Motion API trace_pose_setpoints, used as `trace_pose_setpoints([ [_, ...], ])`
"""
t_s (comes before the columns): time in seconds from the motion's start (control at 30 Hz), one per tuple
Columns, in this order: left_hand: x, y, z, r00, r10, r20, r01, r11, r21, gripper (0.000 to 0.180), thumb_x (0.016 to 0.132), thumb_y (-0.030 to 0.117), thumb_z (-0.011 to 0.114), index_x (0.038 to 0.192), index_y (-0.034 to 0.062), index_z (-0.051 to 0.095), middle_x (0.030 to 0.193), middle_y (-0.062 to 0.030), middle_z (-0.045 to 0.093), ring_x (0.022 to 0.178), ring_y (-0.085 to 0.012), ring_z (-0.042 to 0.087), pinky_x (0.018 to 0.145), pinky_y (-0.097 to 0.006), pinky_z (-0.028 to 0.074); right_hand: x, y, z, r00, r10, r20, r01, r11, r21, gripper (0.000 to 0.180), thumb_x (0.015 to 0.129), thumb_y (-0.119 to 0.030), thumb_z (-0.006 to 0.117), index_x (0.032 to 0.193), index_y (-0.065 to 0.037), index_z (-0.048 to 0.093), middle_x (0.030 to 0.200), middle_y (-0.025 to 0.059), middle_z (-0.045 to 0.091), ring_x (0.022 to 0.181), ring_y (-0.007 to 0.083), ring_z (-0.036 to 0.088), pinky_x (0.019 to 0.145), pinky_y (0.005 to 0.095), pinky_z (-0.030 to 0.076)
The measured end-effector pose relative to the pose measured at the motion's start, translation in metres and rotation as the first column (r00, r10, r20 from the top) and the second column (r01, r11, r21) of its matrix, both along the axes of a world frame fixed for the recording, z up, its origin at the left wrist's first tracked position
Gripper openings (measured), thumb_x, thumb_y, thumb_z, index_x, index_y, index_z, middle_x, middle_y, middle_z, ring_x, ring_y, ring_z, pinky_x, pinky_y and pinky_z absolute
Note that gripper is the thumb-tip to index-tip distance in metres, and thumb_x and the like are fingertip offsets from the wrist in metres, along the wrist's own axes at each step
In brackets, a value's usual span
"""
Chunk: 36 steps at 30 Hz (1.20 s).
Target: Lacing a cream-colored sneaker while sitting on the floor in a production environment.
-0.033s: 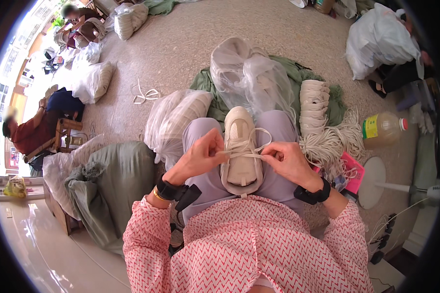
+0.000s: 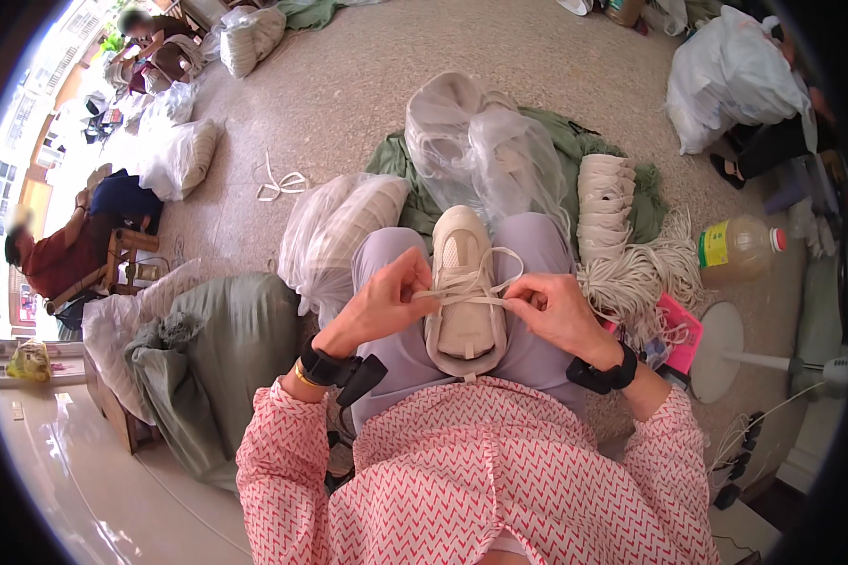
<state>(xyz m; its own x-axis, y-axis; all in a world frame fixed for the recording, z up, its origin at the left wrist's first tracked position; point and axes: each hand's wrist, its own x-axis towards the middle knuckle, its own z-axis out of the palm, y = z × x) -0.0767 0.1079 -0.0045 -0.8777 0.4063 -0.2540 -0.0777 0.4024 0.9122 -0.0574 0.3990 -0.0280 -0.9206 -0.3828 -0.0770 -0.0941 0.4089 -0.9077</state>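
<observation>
Cream fabric sneaker (image 2: 464,292) resting on lap, toe toward 12 o'clock. Left hand (image 2: 379,306) at 9 o'clock, right hand (image 2: 554,311) at 3 o'clock, fingers of both pinched shut around flat cream shoelace (image 2: 481,275).

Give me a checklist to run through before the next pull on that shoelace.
1. Shoe steady on the lap, between the thighs, toe pointing away: ok.
2. Left hand pinching the lace: ok.
3. Right hand gripping the other end of the lace: ok.
4. Lace crossing flat over the shoe's tongue, no twist: cannot tell.
5. Lace ends even in length: cannot tell; both are hidden in the fingers.
6. Bundle of spare laces close by the right knee: ok.
</observation>
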Motion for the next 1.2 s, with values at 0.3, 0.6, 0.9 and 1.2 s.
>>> trace_pose_setpoints([
  [0.3,-0.006,-0.011,-0.001,0.986,-0.142,0.09,0.138,0.989,0.048,0.017,0.099,0.016,0.066,0.091,0.0043,0.058,0.09,0.0035,0.057,0.081,-0.0054,0.051,0.071,-0.023,0.042,0.004,0.009,0.013,0.985,0.015,0.17,-0.01,0.999,-0.031,0.013,0.09,-0.008,0.073,0.089,0.004,0.069,0.069,0.0017,0.065,0.06,0.0037,0.054,0.054,0.0244,0.044],
  [0.6,-0.002,0.0,-0.014,0.943,-0.152,0.297,0.017,0.911,0.413,0.012,0.105,0.018,0.055,0.099,0.0084,0.059,0.118,0.0007,0.058,0.1,-0.0079,0.05,0.095,-0.026,0.041,0.035,0.05,0.036,0.919,0.01,0.395,0.006,0.999,-0.041,0.011,0.093,-0.006,0.07,0.087,0.002,0.067,0.069,-0.0002,0.063,0.059,0.0035,0.057,0.053,0.0228,0.045],
  [0.9,0.0,0.007,-0.025,0.956,-0.069,0.286,-0.045,0.925,0.376,0.011,0.094,0.009,0.064,0.091,0.0075,0.053,0.109,0.0006,0.052,0.097,-0.0086,0.048,0.087,-0.025,0.041,0.051,0.037,0.024,0.957,-0.021,0.289,0.03,0.999,-0.026,0.011,0.093,-0.007,0.071,0.088,0.002,0.067,0.071,0.0009,0.064,0.057,0.0049,0.057,0.053,0.0228,0.046],
  [1.2,0.011,0.012,-0.024,0.996,0.036,-0.076,-0.027,0.993,0.115,0.018,0.084,0.006,0.071,0.093,0.0023,0.056,0.093,-0.0042,0.05,0.078,-0.0135,0.052,0.071,-0.029,0.046,0.047,0.099,0.04,0.874,0.03,0.484,-0.03,1.0,-0.008,0.009,0.094,-0.004,0.069,0.087,0.001,0.067,0.07,-0.0005,0.064,0.058,0.005,0.06,0.052,0.0218,0.047],
])
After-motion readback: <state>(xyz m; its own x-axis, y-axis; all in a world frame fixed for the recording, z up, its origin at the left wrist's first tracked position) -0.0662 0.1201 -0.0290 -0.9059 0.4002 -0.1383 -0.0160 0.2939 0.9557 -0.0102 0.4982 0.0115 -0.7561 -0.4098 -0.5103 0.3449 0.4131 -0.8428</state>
